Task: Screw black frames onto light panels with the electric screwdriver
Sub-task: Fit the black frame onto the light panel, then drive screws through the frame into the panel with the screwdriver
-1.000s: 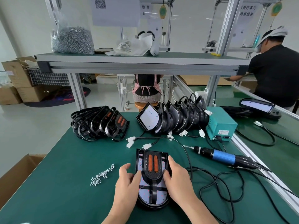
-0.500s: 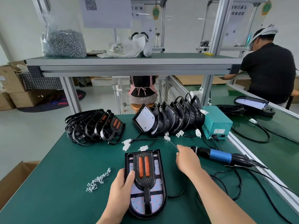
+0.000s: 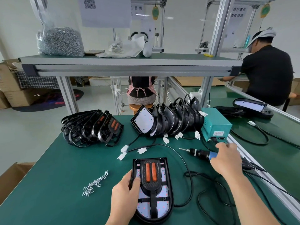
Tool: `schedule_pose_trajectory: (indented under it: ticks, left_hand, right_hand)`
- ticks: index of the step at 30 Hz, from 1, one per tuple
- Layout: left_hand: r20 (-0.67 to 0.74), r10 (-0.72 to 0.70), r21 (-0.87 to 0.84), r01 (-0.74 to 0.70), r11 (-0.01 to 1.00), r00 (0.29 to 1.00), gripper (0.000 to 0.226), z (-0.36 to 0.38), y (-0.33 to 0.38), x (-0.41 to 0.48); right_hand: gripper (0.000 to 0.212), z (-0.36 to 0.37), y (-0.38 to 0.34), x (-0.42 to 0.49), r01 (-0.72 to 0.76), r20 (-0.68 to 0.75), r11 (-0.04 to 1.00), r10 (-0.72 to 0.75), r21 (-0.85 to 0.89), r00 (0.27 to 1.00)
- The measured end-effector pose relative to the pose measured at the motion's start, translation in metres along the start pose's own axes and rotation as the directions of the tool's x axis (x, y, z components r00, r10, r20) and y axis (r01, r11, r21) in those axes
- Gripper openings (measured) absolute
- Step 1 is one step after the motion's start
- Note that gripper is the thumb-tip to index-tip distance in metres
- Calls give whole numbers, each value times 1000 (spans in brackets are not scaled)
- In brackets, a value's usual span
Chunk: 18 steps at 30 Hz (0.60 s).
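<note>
Two hands are counted, the left hand [image 3: 125,190] and the right hand [image 3: 227,159]. One electric screwdriver [image 3: 199,153] is seen right of centre, one teal power box [image 3: 215,125] above it. At lower centre one light panel [image 3: 142,208] is found, with one black frame [image 3: 151,185] carrying two orange strips [image 3: 147,172]. One heap of screws [image 3: 95,184] is counted at lower left, one bag of screws [image 3: 60,40] at upper left. The stacked frames [image 3: 90,127] and standing panels [image 3: 170,120] are too overlapped for an exact count.

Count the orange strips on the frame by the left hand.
2. Both are set side by side in the upper part of the black frame on the light panel: left strip, right strip. The left hand, gripping the panel's edge, covers neither.
</note>
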<state>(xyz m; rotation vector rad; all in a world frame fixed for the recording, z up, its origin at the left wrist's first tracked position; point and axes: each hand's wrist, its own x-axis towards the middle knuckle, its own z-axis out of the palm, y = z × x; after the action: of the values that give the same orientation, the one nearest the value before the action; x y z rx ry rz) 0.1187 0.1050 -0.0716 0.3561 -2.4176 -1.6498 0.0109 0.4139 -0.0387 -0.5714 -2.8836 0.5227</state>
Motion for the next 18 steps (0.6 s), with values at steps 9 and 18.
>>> schedule_pose_trajectory:
  ticks: [9, 18]
  left_hand:
    - [-40, 20, -113, -24, 993, 999, 22, -1, -2, -5]
    - [-30, 3, -120, -6, 993, 1000, 27, 2, -9, 2]
  right_hand:
    - [32, 1, 16, 11, 242, 145, 899, -202, -366, 969]
    - [40, 5, 18, -17, 263, -78, 892, -311, -368, 947]
